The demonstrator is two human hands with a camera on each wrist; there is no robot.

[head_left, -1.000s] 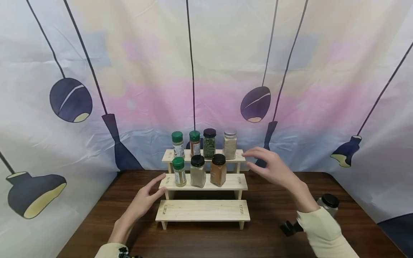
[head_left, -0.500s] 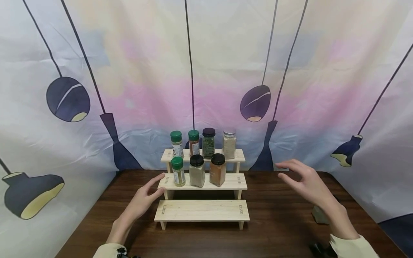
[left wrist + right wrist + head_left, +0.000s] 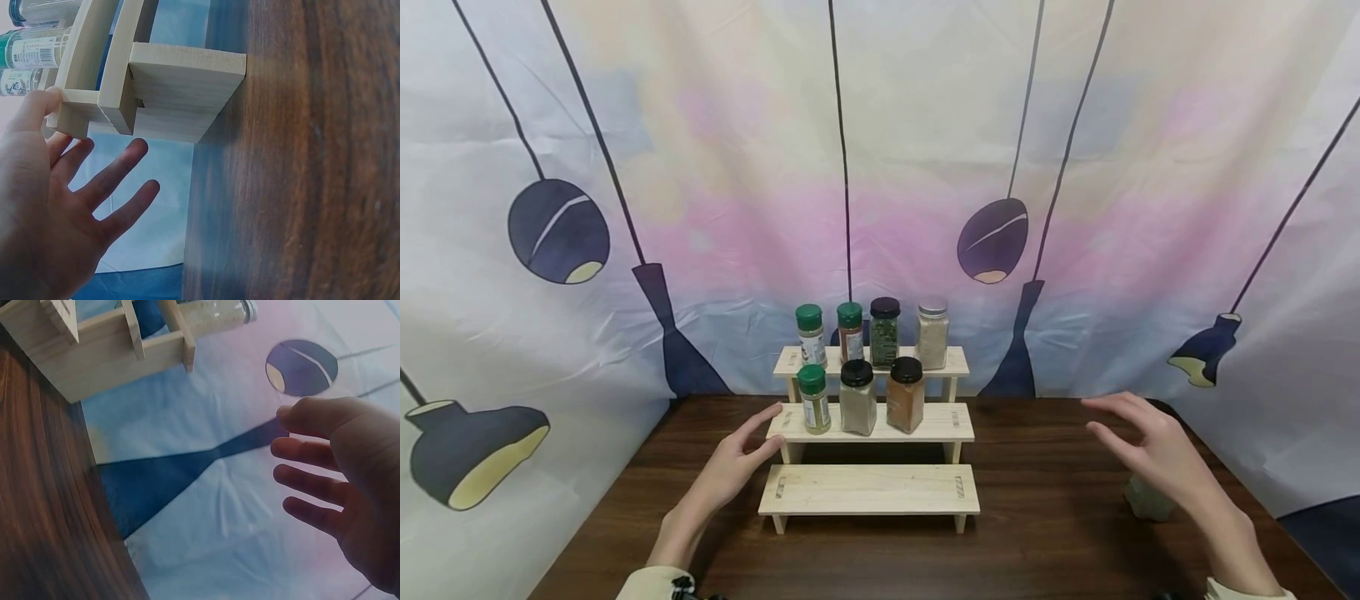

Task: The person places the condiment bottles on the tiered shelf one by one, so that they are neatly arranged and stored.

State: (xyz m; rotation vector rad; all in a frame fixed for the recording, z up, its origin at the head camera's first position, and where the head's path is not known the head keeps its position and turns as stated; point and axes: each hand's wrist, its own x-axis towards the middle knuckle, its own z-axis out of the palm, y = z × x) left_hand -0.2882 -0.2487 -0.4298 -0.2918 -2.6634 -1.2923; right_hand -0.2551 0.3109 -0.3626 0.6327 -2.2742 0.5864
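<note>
A three-tier wooden spice rack (image 3: 868,492) stands on the table. My left hand (image 3: 721,473) touches the left end of its middle tier, thumb at the front corner and index finger at the back one. In the left wrist view the other fingers are spread apart. My right hand (image 3: 1165,462) hovers over the table's right side with relaxed fingers, holding nothing. Partly hidden beneath it is a pale spice jar (image 3: 1146,502). On the middle tier stand a green-capped jar (image 3: 816,400), a black-capped beige jar (image 3: 858,400) and a black-capped orange-brown jar (image 3: 906,398).
The top tier carries two green-capped jars (image 3: 812,337) (image 3: 851,337), a black-capped jar of green flakes (image 3: 885,335) and a silver-capped jar (image 3: 932,337). Behind the dark wood table (image 3: 1037,517) hangs a cloth backdrop (image 3: 910,167) printed with lamps.
My right hand has moved away from the rack's top right end, to the right and lower, over the pale jar. The left hand has stayed at the middle tier.
</note>
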